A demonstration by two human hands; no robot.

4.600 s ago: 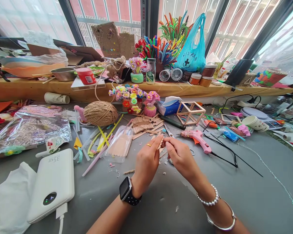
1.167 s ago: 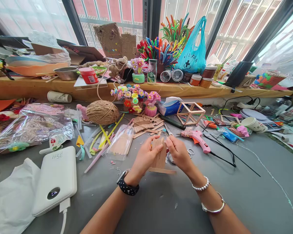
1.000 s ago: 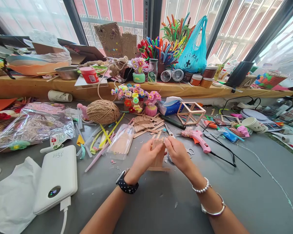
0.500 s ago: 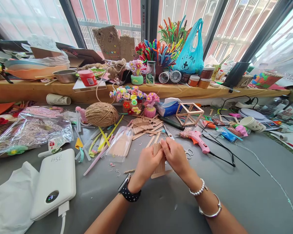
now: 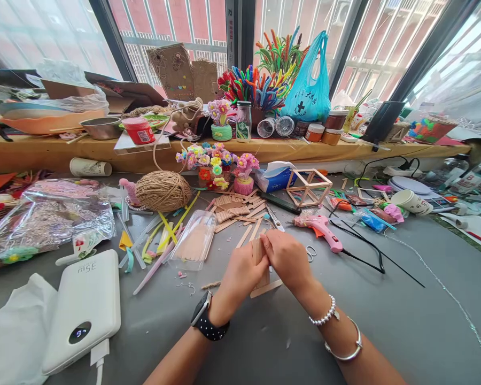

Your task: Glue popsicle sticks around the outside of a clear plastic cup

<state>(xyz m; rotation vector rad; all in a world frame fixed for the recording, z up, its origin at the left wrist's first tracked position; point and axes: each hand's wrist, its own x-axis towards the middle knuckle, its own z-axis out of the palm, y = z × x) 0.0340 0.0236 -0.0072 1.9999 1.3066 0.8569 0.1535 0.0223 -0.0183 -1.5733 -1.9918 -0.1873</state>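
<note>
Both my hands meet over a small panel of joined wooden craft sticks [image 5: 257,250], held tilted up off the table. My left hand [image 5: 242,270] is closed on its left side, thumb pressed near the middle. My right hand [image 5: 287,259] has its fingers curled at the panel's upper right edge and hides much of it. Below my hands a single craft stick [image 5: 266,289] lies crosswise; whether it is joined to the panel I cannot tell. Just beyond are scissors [image 5: 311,253] and loose craft sticks [image 5: 228,208]. A pink glue gun [image 5: 319,229] lies to the right.
A clear plastic box [image 5: 194,240] with wooden pieces, a ball of twine [image 5: 163,191] and a stick cube frame [image 5: 309,187] stand further back. At left lies a white power bank [image 5: 86,310] with a cable. The glue gun's black cord [image 5: 363,256] loops at right.
The view has shifted slightly, so the things on the table sit a little further left. Both hands keep hold of the panel, and my right hand covers a bit more of it.
</note>
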